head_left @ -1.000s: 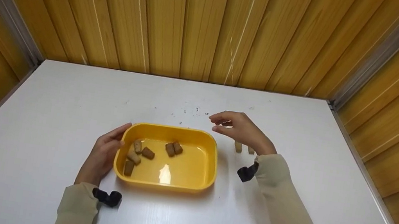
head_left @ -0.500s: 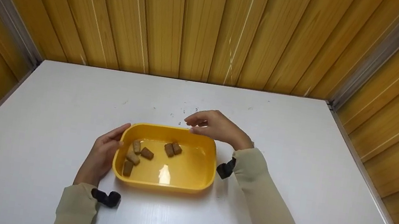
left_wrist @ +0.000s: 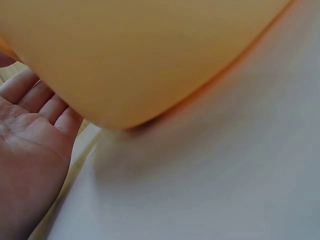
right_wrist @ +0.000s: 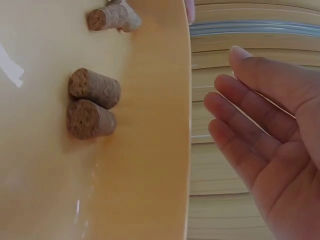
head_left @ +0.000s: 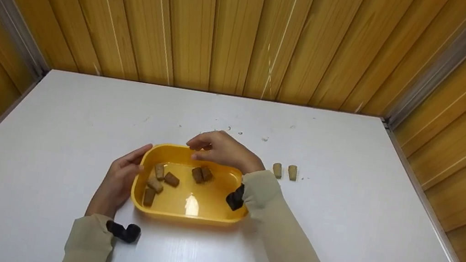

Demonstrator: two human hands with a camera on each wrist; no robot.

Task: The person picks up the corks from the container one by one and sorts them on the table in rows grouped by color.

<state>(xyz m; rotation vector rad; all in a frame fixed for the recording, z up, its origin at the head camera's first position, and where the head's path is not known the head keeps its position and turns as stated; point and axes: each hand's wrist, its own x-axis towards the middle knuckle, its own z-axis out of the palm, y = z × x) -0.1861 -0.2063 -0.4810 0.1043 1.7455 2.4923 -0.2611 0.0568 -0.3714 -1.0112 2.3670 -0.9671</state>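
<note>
Six cork stoppers (head_left: 171, 179) lie on their sides in a yellow rectangular plastic tray (head_left: 183, 217) with rounded corners. Four of them, two pale and two darker, are grouped at the left end; a pair of dark brown corks (head_left: 197, 175) lies side by side near the far wall, touching each other. The left hand (head_left: 117, 176) rests against the tray's left end, fingers extended along the outside and thumb at the rim, touching it without clenching. Over the tray's far rim is the right hand (head_left: 225, 148), its fingers loosely bent and apart from the thumb, with nothing in its grasp. Two pale tapered corks (head_left: 292, 172) sit on the white tabletop (head_left: 328, 237), to the right of the tray and near each other. Small dark crumbs (head_left: 240, 133) dot the surface beyond the tray. Both beige sleeves (head_left: 289, 250) have a black device (head_left: 124, 231) at the cuff. Yellow wood-grain panels (head_left: 234, 29) line the back and sides.
</note>
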